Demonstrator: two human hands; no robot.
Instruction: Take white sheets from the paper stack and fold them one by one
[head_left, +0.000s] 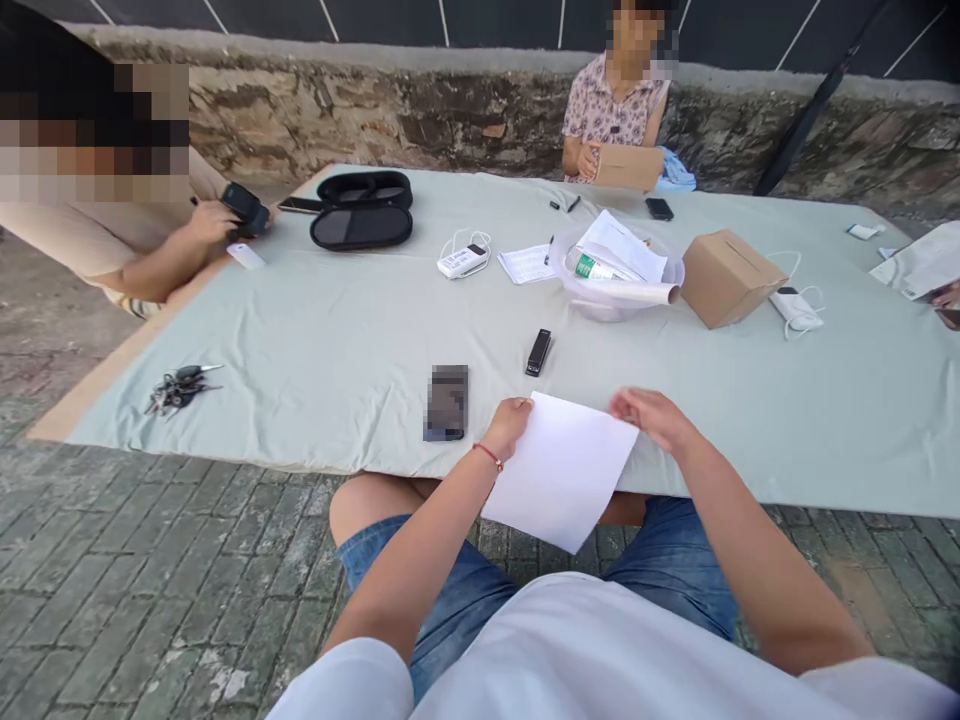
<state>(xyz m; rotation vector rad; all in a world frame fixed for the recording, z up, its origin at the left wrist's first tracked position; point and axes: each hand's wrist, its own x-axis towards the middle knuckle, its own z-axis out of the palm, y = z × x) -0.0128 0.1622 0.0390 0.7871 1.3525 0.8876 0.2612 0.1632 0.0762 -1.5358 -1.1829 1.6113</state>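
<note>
A white sheet of paper (562, 470) hangs tilted over the table's near edge, above my lap. My left hand (511, 425), with a red cord on its wrist, grips the sheet by its upper left corner, thumb on top. At the upper right corner is my right hand (654, 418), its fingers curled against the paper's edge and slightly blurred. Just beyond the sheet lies a black stapler (538, 352). Left of my left hand rests a dark phone-like rectangle (447, 403), partly pixelated.
The cloth-covered table (322, 370) bears keys (181, 390), a black case (362, 228), a white corded device (463, 260), a plastic bowl (604, 305) of papers and a cardboard box (731, 278). People sit at the left and far side; another hand (949, 297) shows at right.
</note>
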